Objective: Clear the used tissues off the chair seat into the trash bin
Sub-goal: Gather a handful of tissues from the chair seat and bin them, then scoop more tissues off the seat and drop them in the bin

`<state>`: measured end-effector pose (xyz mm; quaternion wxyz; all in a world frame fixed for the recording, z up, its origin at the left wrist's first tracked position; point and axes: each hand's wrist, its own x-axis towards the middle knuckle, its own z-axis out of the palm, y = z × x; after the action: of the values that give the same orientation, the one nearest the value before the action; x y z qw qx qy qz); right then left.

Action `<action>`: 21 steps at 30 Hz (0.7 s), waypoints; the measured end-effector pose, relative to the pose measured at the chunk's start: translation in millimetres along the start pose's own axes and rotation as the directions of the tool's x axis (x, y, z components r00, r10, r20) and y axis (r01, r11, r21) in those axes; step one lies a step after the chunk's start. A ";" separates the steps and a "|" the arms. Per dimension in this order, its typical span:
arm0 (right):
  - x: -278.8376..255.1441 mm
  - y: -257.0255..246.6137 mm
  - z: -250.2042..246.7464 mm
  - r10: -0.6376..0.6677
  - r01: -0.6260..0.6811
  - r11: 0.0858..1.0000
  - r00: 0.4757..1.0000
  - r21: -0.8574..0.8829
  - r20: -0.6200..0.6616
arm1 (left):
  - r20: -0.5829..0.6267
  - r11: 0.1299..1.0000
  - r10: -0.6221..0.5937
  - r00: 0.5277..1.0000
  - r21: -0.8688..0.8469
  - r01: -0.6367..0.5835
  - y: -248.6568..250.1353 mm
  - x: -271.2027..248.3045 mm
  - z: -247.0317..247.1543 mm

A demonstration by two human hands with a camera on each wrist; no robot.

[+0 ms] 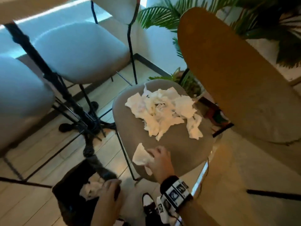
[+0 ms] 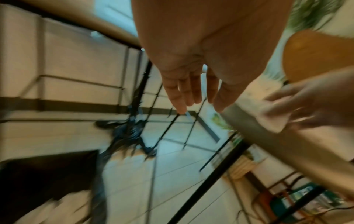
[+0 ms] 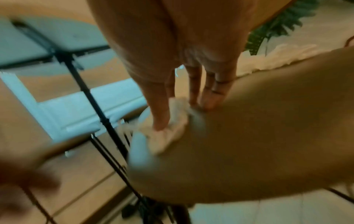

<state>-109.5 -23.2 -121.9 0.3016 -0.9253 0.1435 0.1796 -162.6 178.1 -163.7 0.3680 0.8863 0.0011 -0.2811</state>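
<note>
Trash bin (image 1: pixel 68 199), black-lined, stands on the floor at far left, crumpled tissues inside it, directly beneath the left hand (image 1: pixel 110 191). That hand's fingers (image 2: pixel 184 94) are straight, loosely spread and hold nothing. To its right, the right hand (image 1: pixel 160 159) is over the near edge of the chair seat (image 1: pixel 179 149); its fingers (image 3: pixel 161 115) appear to pinch one tissue (image 1: pixel 140 154), though blur obscures the contact. Beyond those fingers, further right, the tissue pile (image 1: pixel 162 110) lies on the seat. A wrist strap (image 1: pixel 175 191) is below.
</note>
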 end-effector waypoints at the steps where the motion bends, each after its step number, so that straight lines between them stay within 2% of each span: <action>1: 4.1 3.6 -5.5 -0.018 0.018 1.000 1.000 -0.015 0.006 | -0.121 0.996 0.086 0.989 0.039 -0.082 27.1 8.0 -6.0; 3: 5.5 15.5 -27.4 -0.037 0.037 0.999 0.999 0.038 0.006 | -0.232 0.980 0.194 0.953 0.097 -0.176 80.7 23.6 -17.1; 4: 4.8 22.2 -43.2 -0.034 0.035 0.994 0.999 0.108 -0.011 | -0.253 0.982 0.183 0.950 0.086 -0.166 99.9 34.1 -18.6; 6: 4.4 40.7 -80.0 0.012 0.019 0.954 0.995 0.301 -0.103 | -0.241 0.973 0.221 0.945 0.122 -0.196 129.2 54.2 -21.9; 8: 13.0 64.6 -118.5 0.117 -0.018 0.915 0.968 0.403 -0.221 | -0.223 0.927 0.329 0.918 0.260 -0.269 157.9 77.5 -27.9; 11: 42.3 109.2 -164.2 0.262 -0.194 0.946 0.928 0.259 -0.264 | -0.085 0.813 0.405 0.910 0.490 -0.315 201.5 118.8 -26.7; 14: 71.7 142.9 -189.6 0.310 -0.281 0.944 0.935 0.173 -0.174 | 0.049 0.750 0.377 0.925 0.569 -0.336 239.6 159.7 -15.9; 17: 79.2 151.2 -194.3 0.244 -0.252 0.967 0.962 -0.046 -0.124 | 0.113 0.759 0.348 0.931 0.549 -0.350 260.5 176.5 -6.8; 21: 67.5 138.7 -178.8 0.052 -0.058 0.998 0.986 -0.033 -0.158 | 0.019 0.770 0.393 0.919 0.540 -0.340 256.3 164.4 -7.7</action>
<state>-57.0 -250.5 -85.7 0.2671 -0.9377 0.1890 0.1171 33.1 -37.4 -74.4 0.1546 0.9484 -0.2323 -0.1505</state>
